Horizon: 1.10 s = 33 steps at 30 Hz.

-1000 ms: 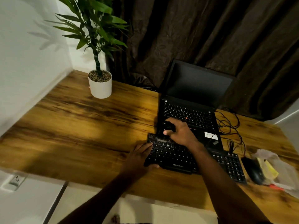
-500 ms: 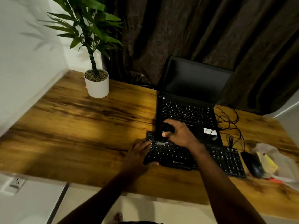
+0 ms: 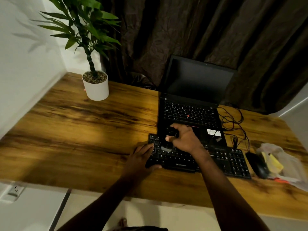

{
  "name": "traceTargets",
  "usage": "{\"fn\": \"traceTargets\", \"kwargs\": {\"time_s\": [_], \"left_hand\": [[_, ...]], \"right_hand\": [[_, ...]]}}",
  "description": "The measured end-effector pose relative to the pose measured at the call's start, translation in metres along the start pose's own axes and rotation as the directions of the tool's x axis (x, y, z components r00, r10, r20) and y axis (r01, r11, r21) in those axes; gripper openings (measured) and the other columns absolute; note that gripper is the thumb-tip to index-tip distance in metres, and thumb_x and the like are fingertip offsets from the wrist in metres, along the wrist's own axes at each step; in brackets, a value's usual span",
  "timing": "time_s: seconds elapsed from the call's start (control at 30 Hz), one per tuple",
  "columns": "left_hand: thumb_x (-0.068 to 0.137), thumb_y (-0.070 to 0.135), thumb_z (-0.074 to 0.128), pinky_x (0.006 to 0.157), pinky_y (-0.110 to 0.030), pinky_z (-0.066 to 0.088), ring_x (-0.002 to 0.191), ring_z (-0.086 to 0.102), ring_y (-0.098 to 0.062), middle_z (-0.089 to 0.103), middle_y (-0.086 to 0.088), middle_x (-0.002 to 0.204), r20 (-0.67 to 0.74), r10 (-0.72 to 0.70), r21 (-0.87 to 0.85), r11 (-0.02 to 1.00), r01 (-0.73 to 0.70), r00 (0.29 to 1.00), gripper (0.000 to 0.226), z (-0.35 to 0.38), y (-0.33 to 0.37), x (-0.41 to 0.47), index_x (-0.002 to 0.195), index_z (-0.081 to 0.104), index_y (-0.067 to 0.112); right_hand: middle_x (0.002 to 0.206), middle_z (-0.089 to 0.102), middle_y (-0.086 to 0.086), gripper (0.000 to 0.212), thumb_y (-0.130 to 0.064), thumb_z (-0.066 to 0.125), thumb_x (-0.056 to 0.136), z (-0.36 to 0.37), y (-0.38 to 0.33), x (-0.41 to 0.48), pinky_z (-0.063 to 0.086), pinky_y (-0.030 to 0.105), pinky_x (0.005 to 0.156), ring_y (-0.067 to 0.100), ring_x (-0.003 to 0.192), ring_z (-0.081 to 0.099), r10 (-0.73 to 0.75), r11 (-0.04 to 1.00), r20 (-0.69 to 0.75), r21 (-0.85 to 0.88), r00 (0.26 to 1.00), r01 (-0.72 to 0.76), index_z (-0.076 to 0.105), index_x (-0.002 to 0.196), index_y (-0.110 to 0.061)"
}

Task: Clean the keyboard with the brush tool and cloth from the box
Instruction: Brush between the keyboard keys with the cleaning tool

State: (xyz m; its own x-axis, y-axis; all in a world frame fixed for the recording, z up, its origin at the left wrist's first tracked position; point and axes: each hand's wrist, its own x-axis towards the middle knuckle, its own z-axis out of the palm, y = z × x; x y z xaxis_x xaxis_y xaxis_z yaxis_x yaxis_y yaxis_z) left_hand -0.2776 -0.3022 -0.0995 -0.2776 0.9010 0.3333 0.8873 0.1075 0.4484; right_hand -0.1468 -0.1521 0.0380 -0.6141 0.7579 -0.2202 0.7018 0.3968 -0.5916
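A black external keyboard (image 3: pixel 223 161) lies near the front edge of the wooden desk (image 3: pixel 83 130). My right hand (image 3: pixel 185 137) is closed around a small black brush tool (image 3: pixel 170 139), whose lower end rests on the keys at the keyboard's upper left. My left hand (image 3: pixel 141 157) grips the keyboard's left end, thumb under the front edge and fingers on the keys. No cloth is clearly visible.
An open black laptop (image 3: pixel 191 100) sits just behind the keyboard. A potted plant (image 3: pixel 95 85) stands at the back left. Tangled cables (image 3: pixel 233 124), a black mouse (image 3: pixel 257 164) and a plastic bag with yellow contents (image 3: pixel 280 162) lie at the right.
My right hand with the brush has shifted slightly left and down along the keyboard's upper left keys. My left hand stays on the keyboard's left end. The camera tilted a little.
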Motion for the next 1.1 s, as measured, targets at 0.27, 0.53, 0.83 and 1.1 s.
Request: {"fn": "traceTargets", "kwargs": {"time_s": [0.27,0.53,0.83,1.1], "left_hand": [[0.081,0.074,0.049,0.108,-0.029,0.024,0.129,0.036,-0.012,0.055,0.001,0.143,0.046,0.006,-0.032,0.999,-0.004,0.999,0.081,0.002,-0.002,0.000,0.135,0.059,0.014],[0.078,0.072,0.052,0.100,-0.039,0.040,0.123,0.038,-0.014,0.061,-0.001,0.134,-0.044,0.008,-0.014,1.000,-0.009,0.999,0.079,-0.001,0.002,0.000,0.130,0.063,0.013],[0.080,0.079,0.044,0.103,-0.044,0.043,0.127,0.035,-0.015,0.059,-0.003,0.138,-0.008,0.000,-0.024,1.000,0.000,1.000,0.087,0.000,0.001,0.000,0.135,0.058,0.013],[0.077,0.087,0.026,0.116,-0.039,0.024,0.136,0.016,-0.009,0.039,0.001,0.156,0.133,-0.065,-0.096,0.992,0.078,0.989,0.102,-0.010,0.004,0.001,0.150,0.042,0.017]], "right_hand": [[0.126,0.060,0.001,0.054,-0.019,0.076,0.085,-0.031,0.042,-0.021,0.056,0.035,0.089,0.019,0.101,0.065,0.126,0.992,-0.029,0.002,0.992,-0.126,0.055,0.135,-0.023],[0.122,0.061,0.004,0.062,-0.047,0.075,0.071,0.006,0.036,-0.009,0.052,0.042,0.100,0.023,0.112,0.061,0.102,0.990,-0.054,-0.088,0.993,-0.107,0.051,0.128,-0.043],[0.100,0.065,-0.004,0.033,-0.021,0.077,0.085,0.017,0.017,-0.020,0.059,0.030,0.081,0.013,0.087,0.069,0.094,0.983,-0.049,0.162,0.994,-0.085,0.062,0.112,-0.031],[0.102,0.062,-0.002,0.037,-0.018,0.075,0.086,-0.018,0.063,-0.030,0.052,0.023,0.074,0.013,0.095,0.061,0.116,0.993,-0.317,0.062,0.941,-0.101,0.062,0.121,-0.020]]}}
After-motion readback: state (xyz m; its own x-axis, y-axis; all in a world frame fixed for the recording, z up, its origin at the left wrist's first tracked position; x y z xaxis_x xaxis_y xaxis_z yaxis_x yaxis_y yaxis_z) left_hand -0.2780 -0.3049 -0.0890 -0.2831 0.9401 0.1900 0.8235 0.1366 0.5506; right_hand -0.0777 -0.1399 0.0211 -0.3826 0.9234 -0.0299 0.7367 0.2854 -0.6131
